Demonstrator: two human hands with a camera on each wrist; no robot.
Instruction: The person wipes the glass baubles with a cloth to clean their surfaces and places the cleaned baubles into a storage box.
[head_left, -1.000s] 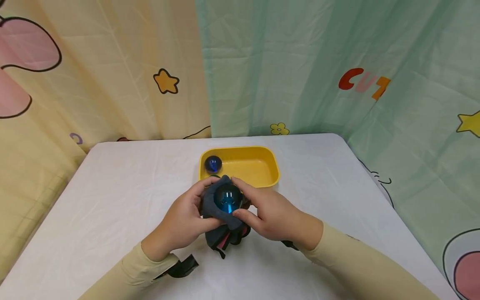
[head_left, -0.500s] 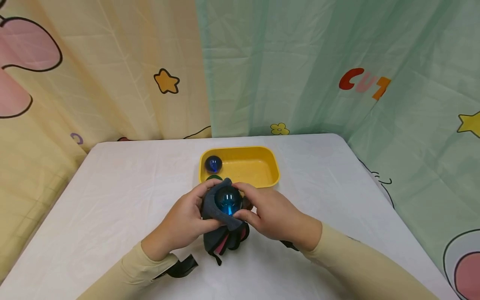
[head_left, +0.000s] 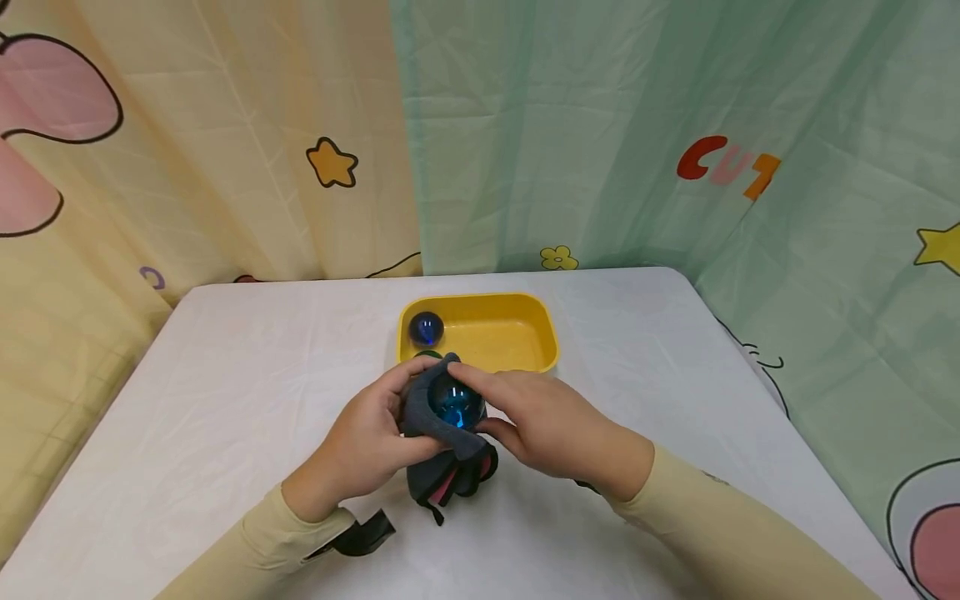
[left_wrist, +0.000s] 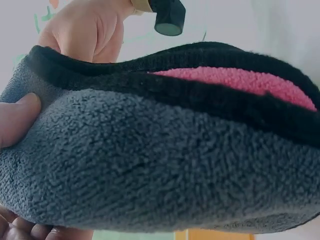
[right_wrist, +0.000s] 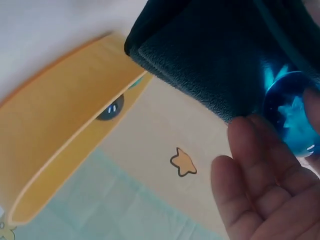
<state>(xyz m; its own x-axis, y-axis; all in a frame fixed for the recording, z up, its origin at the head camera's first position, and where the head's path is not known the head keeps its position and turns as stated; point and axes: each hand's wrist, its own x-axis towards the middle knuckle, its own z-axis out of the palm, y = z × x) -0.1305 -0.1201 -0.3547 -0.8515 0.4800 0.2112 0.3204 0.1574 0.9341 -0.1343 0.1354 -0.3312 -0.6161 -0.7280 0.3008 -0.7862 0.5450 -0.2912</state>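
Note:
A clear blue glass ball (head_left: 457,405) nests in a grey cloth (head_left: 431,477) with black edging and a pink side. My left hand (head_left: 363,433) grips the cloth from the left, its thumb on the near side of the ball. From the right, my right hand (head_left: 551,425) holds the ball, index finger across its top and thumb at its lower right. Loose cloth folds hang below. In the left wrist view the grey cloth (left_wrist: 160,165) fills the frame and hides the ball. The right wrist view shows the ball (right_wrist: 292,112) between fingers and thumb.
Just beyond my hands stands a yellow tray (head_left: 498,325) on the white-covered table (head_left: 285,350). A dark blue glass ball (head_left: 427,329) lies in its left end, with a green ball (head_left: 429,354) partly hidden in front of it. Printed curtains (head_left: 600,125) hang behind the table.
My right hand's index finger has slid left over the top of the ball, and its thumb has shifted to the right. The left hand stays in place on the cloth.

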